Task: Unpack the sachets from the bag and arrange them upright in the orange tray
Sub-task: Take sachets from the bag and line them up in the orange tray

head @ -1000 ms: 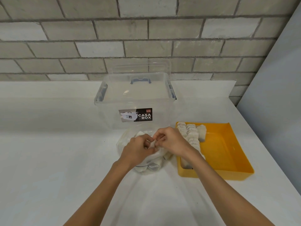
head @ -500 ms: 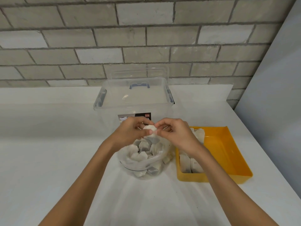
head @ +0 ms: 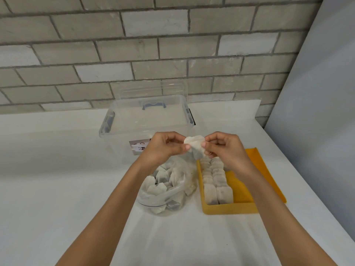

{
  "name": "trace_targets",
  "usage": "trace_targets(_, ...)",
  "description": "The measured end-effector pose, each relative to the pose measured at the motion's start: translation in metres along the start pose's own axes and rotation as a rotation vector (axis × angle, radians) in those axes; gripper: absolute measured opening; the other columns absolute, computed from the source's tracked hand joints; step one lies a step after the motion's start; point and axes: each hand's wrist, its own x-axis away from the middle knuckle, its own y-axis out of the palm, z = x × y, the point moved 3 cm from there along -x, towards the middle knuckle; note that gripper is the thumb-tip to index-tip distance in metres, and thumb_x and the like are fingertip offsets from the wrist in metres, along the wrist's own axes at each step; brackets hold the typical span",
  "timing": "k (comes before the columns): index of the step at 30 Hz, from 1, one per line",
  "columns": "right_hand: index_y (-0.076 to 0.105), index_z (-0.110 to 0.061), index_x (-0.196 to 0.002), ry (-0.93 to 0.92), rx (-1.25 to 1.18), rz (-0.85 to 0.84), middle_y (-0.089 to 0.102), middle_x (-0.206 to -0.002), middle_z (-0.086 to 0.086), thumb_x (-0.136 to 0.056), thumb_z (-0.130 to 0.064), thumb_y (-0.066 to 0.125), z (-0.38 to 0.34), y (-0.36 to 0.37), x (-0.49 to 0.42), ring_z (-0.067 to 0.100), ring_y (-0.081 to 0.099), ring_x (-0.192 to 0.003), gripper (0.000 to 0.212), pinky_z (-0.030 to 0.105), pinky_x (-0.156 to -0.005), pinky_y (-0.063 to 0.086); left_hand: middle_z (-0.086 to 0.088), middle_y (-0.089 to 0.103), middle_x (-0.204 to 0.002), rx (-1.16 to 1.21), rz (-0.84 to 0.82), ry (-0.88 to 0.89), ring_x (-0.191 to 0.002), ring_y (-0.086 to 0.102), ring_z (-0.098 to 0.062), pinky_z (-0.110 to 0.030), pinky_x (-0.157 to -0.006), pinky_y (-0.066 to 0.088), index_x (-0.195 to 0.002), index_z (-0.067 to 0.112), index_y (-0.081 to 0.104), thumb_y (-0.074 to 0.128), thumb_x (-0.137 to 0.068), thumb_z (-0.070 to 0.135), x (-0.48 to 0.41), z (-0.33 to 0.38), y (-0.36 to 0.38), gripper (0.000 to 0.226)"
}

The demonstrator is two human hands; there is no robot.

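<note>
Sachets (head: 195, 147) are pinched between both hands, left hand (head: 163, 150) and right hand (head: 223, 150), above the open bag (head: 165, 191) and orange tray (head: 265, 181). Behind, a clear lidded box (head: 148, 116) stands on the white surface (head: 57, 169) before a brick wall (head: 134, 45).

A single view is given, taken from a wide-angle camera worn on the head. It is aimed forward and down over the table (head: 57, 179) toward the wall (head: 153, 54). The left hand (head: 163, 150) and right hand (head: 226, 150) are framed close, just above mid-picture.
</note>
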Motion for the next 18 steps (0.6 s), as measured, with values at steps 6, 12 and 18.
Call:
trace_targets(6, 0.068, -0.011, -0.089, 0.017, 0.216, 0.16, 0.07, -0.076, 0.009, -0.087, -0.006, 0.065, 0.02, -0.055, -0.004, 0.018, 0.068, -0.069, 0.006, 0.029, -0.066, 0.055, 0.008, 0.069, -0.077, -0.058, 0.038, 0.009, -0.071, 0.064, -0.004, -0.022, -0.073, 0.056, -0.089, 0.015, 0.072, 0.069, -0.085, 0.013, -0.006, -0.007, 0.011, 0.005)
trace_targets(12, 0.065, -0.012, -0.085, 0.177, 0.489, 0.185, 0.069, -0.073, 0.009, -0.088, -0.002, 0.059, 0.069, -0.085, -0.007, 0.019, 0.066, -0.067, 0.012, 0.021, -0.064, 0.054, 0.0, 0.07, -0.087, -0.102, 0.035, 0.005, -0.074, 0.065, -0.005, -0.026, -0.076, 0.053, -0.094, 0.017, 0.073, 0.066, -0.089, 0.018, -0.005, -0.01, 0.018, 0.008)
trace_targets(18, 0.065, -0.007, -0.086, 0.336, 0.426, 0.161, 0.068, -0.079, 0.012, -0.09, -0.003, 0.059, 0.1, -0.077, -0.007, 0.015, 0.064, -0.06, 0.008, 0.016, -0.051, 0.051, 0.001, 0.071, -0.089, -0.104, 0.014, 0.004, -0.078, 0.064, -0.008, -0.026, -0.075, 0.052, -0.094, 0.017, 0.073, 0.065, -0.089, 0.018, -0.003, -0.011, 0.021, 0.009)
